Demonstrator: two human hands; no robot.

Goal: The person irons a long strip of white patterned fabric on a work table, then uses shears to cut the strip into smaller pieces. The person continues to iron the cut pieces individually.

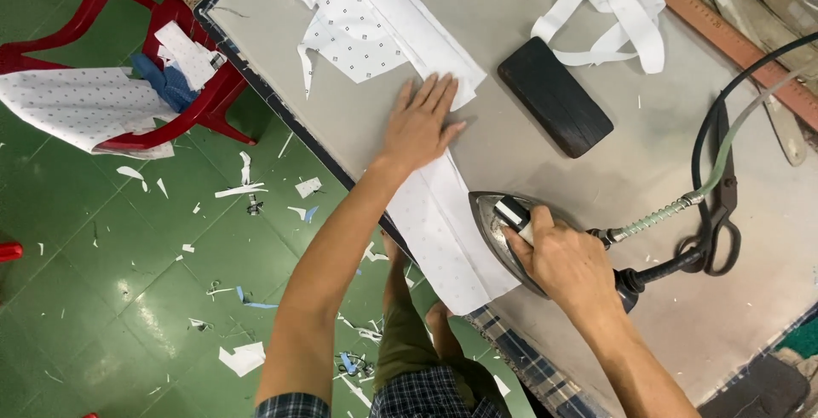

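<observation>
Left grip: my left hand (419, 124) lies flat and spread, holding nothing, pressing the folded white dotted fabric strip (439, 213).
Right grip: my right hand (562, 256) is closed round the handle of the steel steam iron (503, 235).
Strip: long axis runs along the bench's (682, 316) floor-side edge, from the iron toward my left hand.
Iron: nose rests on the strip's near end.
Nearby: black oblong block (554, 96), dark shears (720, 205).

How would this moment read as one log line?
left hand: flat on white dotted fabric strip | right hand: gripping iron on the strip | table: black block, scissors
</observation>
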